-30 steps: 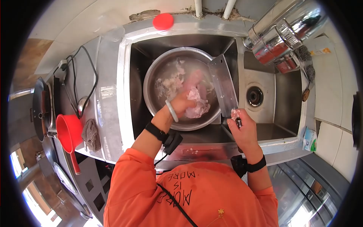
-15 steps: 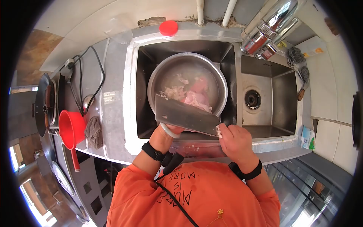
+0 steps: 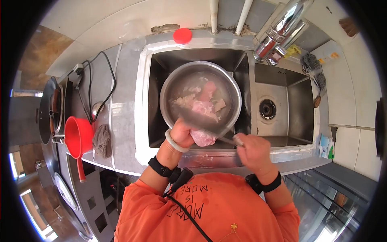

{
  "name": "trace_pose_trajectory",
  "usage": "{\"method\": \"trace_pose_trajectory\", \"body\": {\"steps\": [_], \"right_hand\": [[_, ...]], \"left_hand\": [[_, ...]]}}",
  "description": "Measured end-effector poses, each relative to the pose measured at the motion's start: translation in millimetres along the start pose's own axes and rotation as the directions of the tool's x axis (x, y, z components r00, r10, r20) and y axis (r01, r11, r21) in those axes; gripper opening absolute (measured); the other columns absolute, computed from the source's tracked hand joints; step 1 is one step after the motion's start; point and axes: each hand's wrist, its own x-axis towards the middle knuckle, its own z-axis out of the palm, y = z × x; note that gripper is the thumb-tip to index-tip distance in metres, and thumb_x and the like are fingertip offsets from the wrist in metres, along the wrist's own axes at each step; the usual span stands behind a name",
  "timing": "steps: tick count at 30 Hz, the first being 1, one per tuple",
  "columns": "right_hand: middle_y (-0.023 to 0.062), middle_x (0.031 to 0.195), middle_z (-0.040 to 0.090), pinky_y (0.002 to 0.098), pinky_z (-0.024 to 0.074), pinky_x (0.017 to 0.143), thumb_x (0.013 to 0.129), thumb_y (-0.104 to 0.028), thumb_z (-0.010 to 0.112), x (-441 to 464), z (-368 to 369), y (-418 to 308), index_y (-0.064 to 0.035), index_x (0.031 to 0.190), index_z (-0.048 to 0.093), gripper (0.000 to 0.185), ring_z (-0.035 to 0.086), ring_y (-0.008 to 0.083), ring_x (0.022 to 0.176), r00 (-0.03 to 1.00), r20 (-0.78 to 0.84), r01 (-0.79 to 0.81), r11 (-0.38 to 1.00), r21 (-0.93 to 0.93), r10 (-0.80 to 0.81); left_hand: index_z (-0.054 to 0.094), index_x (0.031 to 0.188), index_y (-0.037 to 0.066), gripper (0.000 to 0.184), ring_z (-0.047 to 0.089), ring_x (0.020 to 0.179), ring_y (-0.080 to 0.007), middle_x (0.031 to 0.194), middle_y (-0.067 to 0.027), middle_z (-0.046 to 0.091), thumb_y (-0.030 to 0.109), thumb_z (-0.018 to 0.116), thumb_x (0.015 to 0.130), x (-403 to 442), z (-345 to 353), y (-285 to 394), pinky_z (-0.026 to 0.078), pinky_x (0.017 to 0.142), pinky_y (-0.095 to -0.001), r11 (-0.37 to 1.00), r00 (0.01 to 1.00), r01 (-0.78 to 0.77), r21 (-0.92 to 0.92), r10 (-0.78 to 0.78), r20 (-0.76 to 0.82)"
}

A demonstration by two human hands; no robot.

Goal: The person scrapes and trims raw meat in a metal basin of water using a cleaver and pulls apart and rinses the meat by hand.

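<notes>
1. Left hand grips a piece of meat at the near rim of a metal bowl.
2. Right hand is closed around the handle of a cleaver; its blurred blade slants beside the held meat, contact unclear.
3. More raw pieces lie inside the bowl, which sits in the larger sink basin.
</notes>
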Motion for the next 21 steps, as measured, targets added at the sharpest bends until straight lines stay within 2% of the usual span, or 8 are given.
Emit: {"method": "trace_pose_trajectory", "body": {"steps": [2,5,9,13,15,16,19,21], "right_hand": [[0.0056,0.063,0.048,0.0344,0.0438,0.052,0.065,-0.008,0.060,5.9,4.6,-10.1,-0.0064,0.090,0.058,0.026,0.053,0.0224,0.058,0.998,0.012,0.065,0.996,-0.069,-0.064],[0.0059,0.060,0.047,0.0348,0.0430,0.050,0.065,-0.008,0.060,2.9,15.8,9.3,-0.0083,0.085,0.058,0.020,0.053,0.0226,0.056,0.999,0.029,0.027,0.996,-0.079,-0.024],[0.0089,0.065,0.054,0.0372,0.0449,0.052,0.071,-0.008,0.057,-12.2,14.7,34.4,-0.0083,0.086,0.058,0.015,0.055,0.0270,0.059,0.989,0.054,-0.132,0.987,-0.095,0.138],[0.0108,0.071,0.059,0.0389,0.0463,0.056,0.076,-0.010,0.055,-14.2,14.0,39.4,-0.0072,0.099,0.059,0.024,0.057,0.0307,0.064,0.963,-0.015,-0.270,0.963,0.027,0.270],[0.0122,0.082,0.061,0.0397,0.0466,0.059,0.079,-0.012,0.054,5.2,2.9,16.5,-0.0074,0.115,0.054,0.036,0.059,0.0307,0.068,0.878,0.098,-0.475,0.830,0.293,0.468],[0.0122,0.082,0.061,0.0397,0.0466,0.059,0.079,-0.012,0.054,15.9,5.0,10.8,-0.0074,0.115,0.054,0.036,0.059,0.0307,0.068,0.876,0.091,-0.479,0.826,0.296,0.474],[0.0135,0.081,0.058,0.0396,0.0462,0.058,0.078,-0.012,0.055,41.8,9.6,2.8,-0.0133,0.125,0.049,0.047,0.058,0.0306,0.066,0.943,-0.133,-0.197,0.836,0.513,0.305],[0.0139,0.079,0.054,0.0397,0.0467,0.058,0.078,-0.015,0.057,49.8,9.5,2.1,-0.0190,0.123,0.051,0.046,0.057,0.0297,0.065,0.951,0.199,-0.290,0.905,0.312,0.237]], "left_hand": [[0.043,0.123,-0.003,0.052,0.057,0.102,-0.0257,0.110,-0.0160,0.057,0.019,0.059,0.079,0.6,7.8,3.1,0.048,0.085,-0.0363,0.995,0.988,-0.103,0.011,0.101,0.117],[0.041,0.126,-0.002,0.062,0.056,0.103,-0.0252,0.113,-0.0162,0.056,0.036,0.061,0.082,-0.3,11.9,8.4,0.047,0.086,-0.0368,0.996,0.997,-0.062,0.068,0.065,-0.044],[0.041,0.121,-0.005,0.057,0.058,0.097,-0.0269,0.109,-0.0160,0.055,-0.001,0.044,0.065,-0.8,9.3,13.9,0.047,0.086,-0.0365,0.994,0.982,0.074,-0.076,-0.086,-0.167],[0.041,0.121,-0.005,0.055,0.057,0.096,-0.0269,0.108,-0.0155,0.055,0.000,0.046,0.066,1.4,17.4,18.0,0.047,0.085,-0.0360,0.995,0.982,0.086,-0.043,-0.092,-0.165],[0.041,0.121,-0.005,0.057,0.057,0.096,-0.0267,0.108,-0.0148,0.055,0.001,0.048,0.065,2.5,23.2,22.8,0.047,0.084,-0.0357,0.995,0.985,0.104,0.009,-0.102,-0.138],[0.041,0.121,-0.005,0.057,0.057,0.096,-0.0267,0.108,-0.0148,0.055,0.001,0.048,0.065,4.0,28.9,24.5,0.047,0.084,-0.0357,0.994,0.985,0.112,0.014,-0.109,-0.134],[0.041,0.121,-0.004,0.058,0.057,0.095,-0.0255,0.106,-0.0135,0.056,0.001,0.049,0.065,4.1,39.4,23.3,0.047,0.084,-0.0342,0.988,0.977,0.121,0.098,-0.101,-0.189],[0.042,0.122,-0.004,0.057,0.057,0.094,-0.0231,0.105,-0.0119,0.056,0.000,0.048,0.065,4.5,37.0,20.4,0.045,0.084,-0.0321,0.970,0.981,0.165,0.177,-0.143,-0.132]]}}
